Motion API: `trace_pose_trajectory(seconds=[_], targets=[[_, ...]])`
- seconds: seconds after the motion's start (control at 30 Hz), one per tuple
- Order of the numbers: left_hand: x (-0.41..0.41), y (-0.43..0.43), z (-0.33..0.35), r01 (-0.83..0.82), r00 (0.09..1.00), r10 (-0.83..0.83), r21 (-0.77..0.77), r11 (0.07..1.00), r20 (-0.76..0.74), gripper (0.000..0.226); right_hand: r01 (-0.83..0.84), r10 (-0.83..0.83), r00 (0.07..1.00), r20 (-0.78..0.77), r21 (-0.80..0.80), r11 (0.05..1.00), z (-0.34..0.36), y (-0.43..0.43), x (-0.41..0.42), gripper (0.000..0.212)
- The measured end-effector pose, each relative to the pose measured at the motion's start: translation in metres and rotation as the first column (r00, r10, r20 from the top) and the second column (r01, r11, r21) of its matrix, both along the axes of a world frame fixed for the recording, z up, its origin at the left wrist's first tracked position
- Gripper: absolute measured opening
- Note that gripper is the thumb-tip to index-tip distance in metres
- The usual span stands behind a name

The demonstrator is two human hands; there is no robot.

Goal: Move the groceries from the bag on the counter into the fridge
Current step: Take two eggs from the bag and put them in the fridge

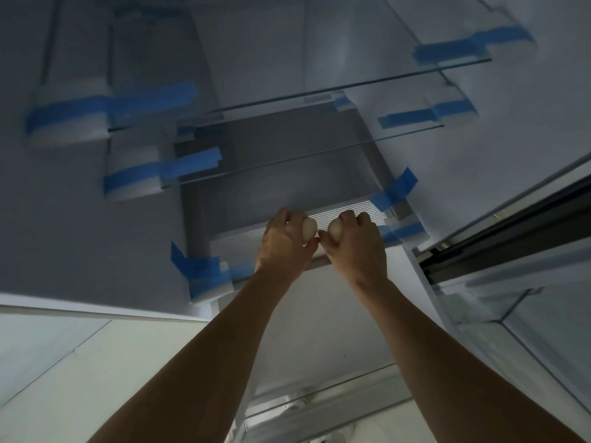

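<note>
While your left hand [284, 243] clasps the first egg [309, 229], your right hand [359, 246] clasps the second egg [335, 230], over the ribbed shelf [238, 239].

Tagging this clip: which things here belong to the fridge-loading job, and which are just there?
Job: left hand, left egg, right hand, right egg, fridge.
Just there: blue tape, foam pads.
</note>
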State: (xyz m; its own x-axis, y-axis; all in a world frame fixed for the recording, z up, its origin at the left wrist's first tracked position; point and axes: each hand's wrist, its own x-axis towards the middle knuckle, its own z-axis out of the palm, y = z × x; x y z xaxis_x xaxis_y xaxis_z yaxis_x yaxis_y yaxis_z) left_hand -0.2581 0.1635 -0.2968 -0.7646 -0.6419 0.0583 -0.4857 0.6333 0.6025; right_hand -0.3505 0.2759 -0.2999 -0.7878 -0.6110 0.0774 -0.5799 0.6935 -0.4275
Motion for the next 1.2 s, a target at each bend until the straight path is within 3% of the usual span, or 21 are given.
trace_pose_trajectory(seconds=[0.17, 0.3, 0.5, 0.6, 0.8, 0.97, 1.2], targets=[[0.014, 0.005, 0.009, -0.070, 0.997, 0.072, 0.049, 0.996, -0.036, 0.041, -0.005, 0.019, 0.991, 0.136, -0.106, 0.994, 0.005, 0.007, -0.004, 0.050], [0.038, 0.023, 0.025, -0.111, 0.977, 0.133, 0.137, 0.984, -0.165, 0.039, -0.002, 0.073, 0.968, 0.241, -0.280, 0.960, 0.020, 0.028, 0.004, 0.044], [0.079, 0.082, 0.042, -0.136, 0.955, 0.198, 0.268, 0.954, -0.219, 0.036, 0.042, 0.137, 0.915, 0.380, -0.428, 0.903, 0.032, 0.079, 0.039, 0.036], [0.099, 0.109, 0.034, -0.192, 0.953, 0.257, 0.337, 0.922, -0.161, 0.035, 0.081, 0.141, 0.856, 0.497, -0.399, 0.913, 0.029, 0.105, 0.053, 0.032], [0.132, 0.139, 0.000, -0.260, 0.936, 0.338, 0.445, 0.857, -0.103, 0.042, 0.057, 0.107, 0.854, 0.509, -0.296, 0.954, 0.010, 0.136, 0.064, 0.040], [0.139, 0.137, -0.026, -0.331, 0.926, 0.377, 0.514, 0.791, 0.016, 0.040, 0.006, 0.090, 0.852, 0.516, -0.181, 0.983, -0.009, 0.136, 0.062, 0.033], [0.140, 0.115, -0.065, -0.384, 0.919, 0.358, 0.568, 0.728, 0.162, 0.045, -0.107, 0.102, 0.851, 0.515, -0.019, 0.994, -0.051, 0.116, 0.054, 0.043]])
